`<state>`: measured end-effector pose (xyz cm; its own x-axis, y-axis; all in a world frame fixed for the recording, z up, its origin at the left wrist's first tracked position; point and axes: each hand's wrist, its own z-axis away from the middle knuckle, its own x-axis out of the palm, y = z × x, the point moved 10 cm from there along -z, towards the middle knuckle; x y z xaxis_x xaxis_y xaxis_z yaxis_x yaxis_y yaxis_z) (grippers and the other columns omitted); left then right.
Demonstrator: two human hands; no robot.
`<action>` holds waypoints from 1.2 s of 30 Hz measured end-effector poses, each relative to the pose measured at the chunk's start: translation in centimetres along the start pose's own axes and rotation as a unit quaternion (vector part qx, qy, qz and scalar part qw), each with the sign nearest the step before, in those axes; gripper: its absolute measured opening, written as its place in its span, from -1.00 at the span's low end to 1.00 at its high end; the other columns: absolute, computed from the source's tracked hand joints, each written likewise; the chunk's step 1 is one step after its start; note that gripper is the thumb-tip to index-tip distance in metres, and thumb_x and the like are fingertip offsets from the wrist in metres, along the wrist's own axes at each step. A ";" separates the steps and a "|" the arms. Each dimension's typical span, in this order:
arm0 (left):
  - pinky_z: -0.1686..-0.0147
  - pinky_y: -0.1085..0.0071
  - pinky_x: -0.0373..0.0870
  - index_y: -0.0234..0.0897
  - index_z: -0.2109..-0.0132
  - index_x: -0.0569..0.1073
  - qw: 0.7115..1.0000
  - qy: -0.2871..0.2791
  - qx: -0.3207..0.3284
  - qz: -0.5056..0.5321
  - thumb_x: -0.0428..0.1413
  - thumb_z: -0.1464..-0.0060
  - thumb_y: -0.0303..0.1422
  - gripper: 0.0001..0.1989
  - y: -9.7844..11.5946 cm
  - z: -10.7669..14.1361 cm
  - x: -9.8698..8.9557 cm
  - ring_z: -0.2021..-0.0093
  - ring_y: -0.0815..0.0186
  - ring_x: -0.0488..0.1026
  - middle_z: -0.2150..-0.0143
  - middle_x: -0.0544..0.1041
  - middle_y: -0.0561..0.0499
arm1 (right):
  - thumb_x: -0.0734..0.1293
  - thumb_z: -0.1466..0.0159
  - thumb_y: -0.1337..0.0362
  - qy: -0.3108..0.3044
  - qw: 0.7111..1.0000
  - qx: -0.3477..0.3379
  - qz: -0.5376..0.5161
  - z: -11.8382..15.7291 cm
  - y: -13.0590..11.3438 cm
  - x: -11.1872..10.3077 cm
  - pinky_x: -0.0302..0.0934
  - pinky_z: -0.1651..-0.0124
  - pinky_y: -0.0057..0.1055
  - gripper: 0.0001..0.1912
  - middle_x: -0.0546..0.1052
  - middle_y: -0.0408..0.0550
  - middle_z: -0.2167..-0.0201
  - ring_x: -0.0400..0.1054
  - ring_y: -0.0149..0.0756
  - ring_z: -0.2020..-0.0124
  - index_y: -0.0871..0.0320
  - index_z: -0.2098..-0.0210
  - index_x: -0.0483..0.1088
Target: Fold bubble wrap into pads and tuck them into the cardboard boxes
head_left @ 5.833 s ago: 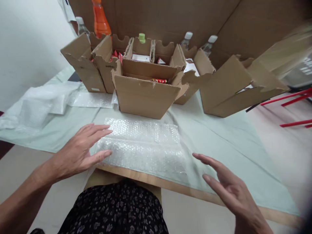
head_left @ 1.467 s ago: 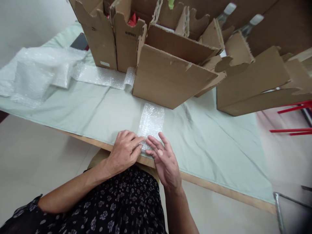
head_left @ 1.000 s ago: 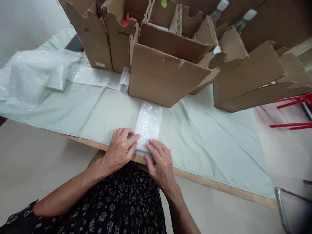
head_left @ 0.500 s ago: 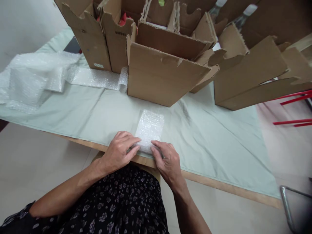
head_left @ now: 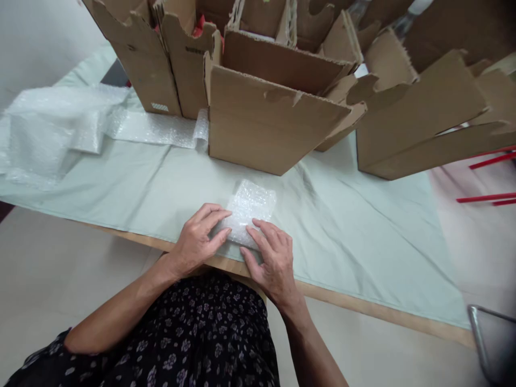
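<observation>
A small folded piece of bubble wrap (head_left: 252,207) lies on the pale green cloth near the table's front edge. At its left side is my left hand (head_left: 203,236), thumb and fingers apart, fingertips at the edge of the wrap. My right hand (head_left: 272,255) rests on the lower right part, its fingers spread over the wrap and its thumb at the near edge. Neither hand is closed round it. Whether anything lies inside the folded wrap, I cannot tell.
Cardboard boxes with cut tops (head_left: 278,118) stand along the back, some holding red items or bottles. More bubble wrap (head_left: 44,129) is heaped at the left, with a strip (head_left: 153,129) reaching the boxes. A metal frame (head_left: 481,333) stands beyond the table's right end.
My right hand has shifted onto the wrap, its fingers spreading and its thumb moving to the near edge. The bubble wrap has turned slightly clockwise. My left hand moved slightly away from me.
</observation>
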<state>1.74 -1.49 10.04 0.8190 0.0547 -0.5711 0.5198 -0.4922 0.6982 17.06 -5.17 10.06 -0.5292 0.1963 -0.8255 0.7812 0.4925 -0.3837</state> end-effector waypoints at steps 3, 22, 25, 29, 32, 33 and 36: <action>-0.06 0.21 0.53 -0.25 -0.12 0.49 1.000 0.001 0.014 0.013 0.16 -0.28 -0.50 -0.71 0.4 0.3 -0.2 -0.03 0.21 0.53 0.00 0.54 -0.12 | 0.37 -0.39 0.31 0.004 1.000 -0.007 -0.009 0.3 -0.1 -0.1 0.23 -0.18 -0.03 -0.63 0.52 0.14 -0.19 0.37 0.03 -0.21 0.11 -0.17 0.37; -0.15 0.16 0.48 -0.26 -0.17 0.48 0.994 -0.084 0.026 0.063 0.19 -0.29 -0.33 -0.66 0.0 -0.3 1.3 -0.17 0.14 0.46 -0.14 0.50 -0.20 | 0.27 -0.47 0.33 0.004 0.995 0.055 -0.077 0.3 1.2 -0.7 0.29 -0.07 -0.11 -0.80 0.65 -0.01 0.12 0.47 -0.10 0.00 0.08 -0.02 0.48; -0.12 0.15 0.47 -0.28 -0.12 0.51 0.994 -0.097 0.039 0.045 0.17 -0.31 -0.36 -0.73 0.3 -0.3 1.3 -0.13 0.14 0.49 -0.11 0.54 -0.19 | 0.24 -0.48 0.26 -0.010 0.991 0.094 -0.092 0.4 2.0 -0.5 0.30 -0.03 -0.14 -0.82 0.62 -0.02 0.16 0.46 -0.13 0.07 0.07 0.05 0.49; 0.03 0.17 0.49 -0.30 -0.04 0.54 0.995 -0.089 0.038 -0.011 0.14 -0.33 -0.38 -0.80 0.4 -1.7 2.3 0.09 0.17 0.54 0.11 0.63 -0.10 | 0.25 -0.49 0.22 0.038 0.995 0.095 0.001 0.4 2.0 -1.4 0.25 -0.03 -0.10 -0.79 0.60 0.04 0.09 0.42 -0.06 0.03 0.10 -0.03 0.45; 0.11 0.15 0.50 -0.32 0.04 0.57 0.994 -0.076 0.013 -0.077 0.17 -0.29 -0.34 -0.82 -0.3 -3.2 3.3 0.20 0.16 0.52 0.23 0.61 -0.09 | 0.31 -0.46 0.18 0.068 0.994 0.064 0.053 0.3 1.1 -2.0 0.21 -0.12 -0.05 -0.70 0.54 0.14 -0.07 0.39 0.00 -0.08 0.12 -0.13 0.40; 0.12 0.14 0.50 -0.33 0.06 0.57 0.993 -0.069 0.002 -0.093 0.17 -0.27 -0.34 -0.82 -0.5 -3.5 3.5 0.23 0.15 0.51 0.26 0.60 -0.09 | 0.33 -0.44 0.17 0.058 0.995 0.049 0.059 0.3 0.8 -1.8 0.20 -0.14 -0.05 -0.69 0.54 0.14 -0.09 0.38 0.02 -0.10 0.12 -0.13 0.41; 0.12 0.16 0.50 -0.32 0.02 0.57 0.996 -0.034 -0.044 -0.069 0.16 -0.27 -0.31 -0.78 -0.9 -3.5 3.1 0.22 0.17 0.50 0.25 0.57 -0.08 | 0.34 -0.43 0.22 0.018 0.997 0.027 0.065 0.1 0.9 -0.9 0.21 -0.11 -0.07 -0.73 0.59 0.08 -0.05 0.41 0.00 -0.08 0.10 -0.10 0.43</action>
<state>4.65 2.22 9.14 0.7221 0.0558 -0.6896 0.6472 -0.4066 0.6448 18.30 -4.96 10.46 -0.4336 0.2860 -0.8545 0.8599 0.4149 -0.2974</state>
